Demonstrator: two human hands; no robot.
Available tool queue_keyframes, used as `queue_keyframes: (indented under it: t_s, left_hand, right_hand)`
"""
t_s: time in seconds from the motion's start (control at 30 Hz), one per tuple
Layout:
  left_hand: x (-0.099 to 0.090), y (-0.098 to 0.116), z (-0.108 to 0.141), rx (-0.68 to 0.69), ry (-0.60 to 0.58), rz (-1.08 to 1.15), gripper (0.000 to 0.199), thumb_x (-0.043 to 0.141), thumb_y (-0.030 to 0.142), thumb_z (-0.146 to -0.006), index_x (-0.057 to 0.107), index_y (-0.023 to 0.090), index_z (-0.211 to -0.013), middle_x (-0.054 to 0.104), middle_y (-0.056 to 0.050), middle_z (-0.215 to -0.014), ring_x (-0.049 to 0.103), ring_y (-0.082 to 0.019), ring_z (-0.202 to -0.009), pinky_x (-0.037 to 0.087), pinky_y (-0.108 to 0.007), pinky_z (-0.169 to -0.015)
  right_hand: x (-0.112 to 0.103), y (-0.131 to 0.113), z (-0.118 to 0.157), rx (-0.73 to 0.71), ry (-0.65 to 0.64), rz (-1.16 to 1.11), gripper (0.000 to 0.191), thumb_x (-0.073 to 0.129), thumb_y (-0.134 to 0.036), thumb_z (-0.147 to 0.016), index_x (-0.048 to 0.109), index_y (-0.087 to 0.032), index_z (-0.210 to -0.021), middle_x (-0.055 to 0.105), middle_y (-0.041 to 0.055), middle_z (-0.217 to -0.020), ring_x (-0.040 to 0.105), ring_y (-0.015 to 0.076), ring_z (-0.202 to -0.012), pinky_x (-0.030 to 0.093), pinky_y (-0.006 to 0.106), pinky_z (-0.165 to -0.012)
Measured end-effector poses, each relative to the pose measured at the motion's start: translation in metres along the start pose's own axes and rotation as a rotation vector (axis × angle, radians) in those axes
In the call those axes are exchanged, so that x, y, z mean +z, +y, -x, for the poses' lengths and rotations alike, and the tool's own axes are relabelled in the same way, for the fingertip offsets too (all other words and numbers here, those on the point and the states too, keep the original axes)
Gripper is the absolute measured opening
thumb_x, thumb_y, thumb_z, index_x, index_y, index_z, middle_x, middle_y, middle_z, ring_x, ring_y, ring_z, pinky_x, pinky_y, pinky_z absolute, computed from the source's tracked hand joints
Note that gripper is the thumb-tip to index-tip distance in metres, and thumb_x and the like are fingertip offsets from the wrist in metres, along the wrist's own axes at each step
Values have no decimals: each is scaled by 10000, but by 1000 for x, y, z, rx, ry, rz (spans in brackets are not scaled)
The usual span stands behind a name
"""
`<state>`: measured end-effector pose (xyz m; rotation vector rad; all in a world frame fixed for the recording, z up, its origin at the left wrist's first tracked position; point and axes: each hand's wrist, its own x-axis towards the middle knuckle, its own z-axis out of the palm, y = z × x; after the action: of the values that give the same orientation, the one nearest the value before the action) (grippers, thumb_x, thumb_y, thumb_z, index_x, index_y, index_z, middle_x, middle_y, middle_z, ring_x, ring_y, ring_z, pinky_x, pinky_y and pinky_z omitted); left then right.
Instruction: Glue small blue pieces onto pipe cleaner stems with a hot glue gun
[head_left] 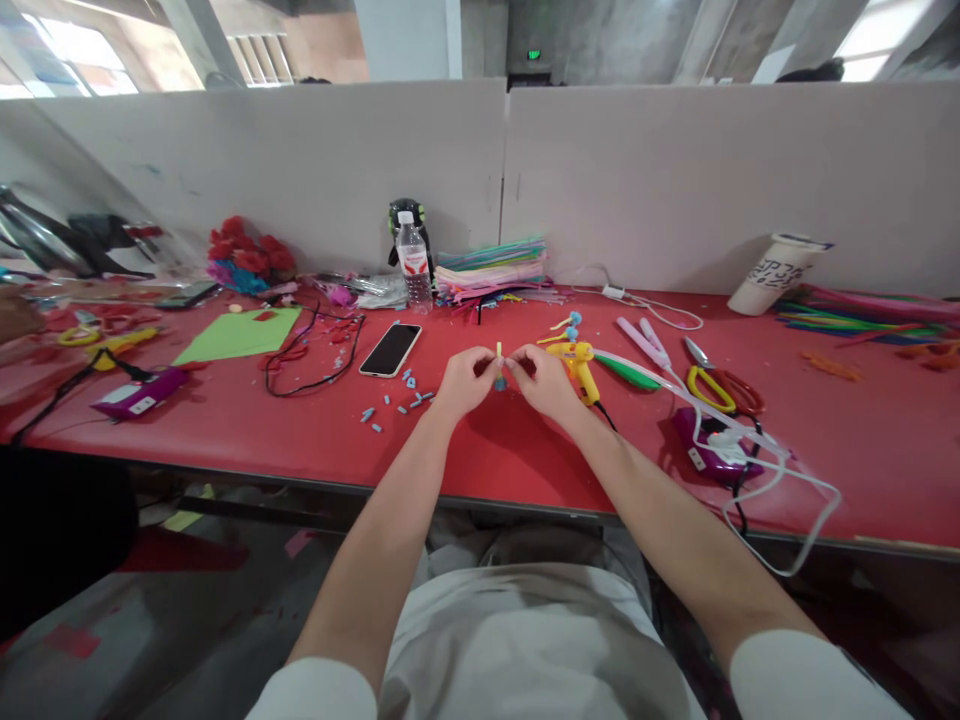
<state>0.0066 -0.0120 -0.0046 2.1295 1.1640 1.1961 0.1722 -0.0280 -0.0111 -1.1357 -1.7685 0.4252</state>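
Observation:
Between the fingertips of both hands stands a small piece with a yellow stem (499,349) on top and a blue end below. My left hand (466,382) pinches it from the left. My right hand (546,380) is closed at its right side, thumb and finger together. Similar yellow pieces with blue fluffy ends (573,326) lie beyond my right hand. Just right of that hand is a yellow hot glue gun (581,372). Several short grey-blue bits (411,381) are scattered left of my left hand, near a phone (391,350).
Pipe cleaner bundles (491,273) and a water bottle (414,262) stand along the partition. At right are scissors (709,385), a hair straightener-like pink tool (646,342), a purple power strip (712,448) with loose cables and a tilted cup (776,275). Green sheets (241,333) lie left.

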Motion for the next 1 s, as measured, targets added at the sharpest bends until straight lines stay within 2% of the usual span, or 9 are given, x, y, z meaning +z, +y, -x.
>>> queue_keyframes:
  t_s: [0.2,0.33,0.47,0.67,1.0]
  left_hand:
    - [-4,0,-2,-70,-49,177,334,526,414,-863,614,145,-687,595,-16,-629,503,-106,-584,397,-244,-602]
    - [-6,-10,-5,-163,-57,365,345,567,450,-827,611,144,-674,579,-23,-607,506,-107,-565,418,-249,-585]
    - [-8,-19,-7,-223,-67,507,328,607,451,-792,611,145,-674,587,-30,-618,497,-101,-556,428,-252,-581]
    - [-9,-19,-6,-243,-81,533,334,614,454,-790,607,144,-666,583,-37,-617,488,-98,-554,419,-246,-562]
    - [-7,-17,-5,-227,-96,539,334,624,459,-787,625,143,-678,584,-28,-620,492,-92,-547,412,-246,-566]
  right_hand:
    - [-6,-4,1,36,20,-116,274,570,-453,-853,621,-187,-807,672,57,-792,603,181,-720,481,332,-714]
    - [-15,-7,3,59,70,-100,289,585,-471,-833,635,-187,-806,680,58,-793,606,185,-724,491,342,-723]
    - [-25,-13,8,21,53,-64,253,576,-429,-848,645,-188,-818,683,56,-813,606,183,-743,484,343,-749]
    - [-27,-15,14,-41,-43,-41,223,550,-400,-873,650,-204,-838,673,49,-820,597,182,-747,475,333,-723]
    - [-18,-20,14,-160,-113,67,186,550,-363,-887,634,-219,-805,641,48,-843,557,181,-776,442,329,-761]
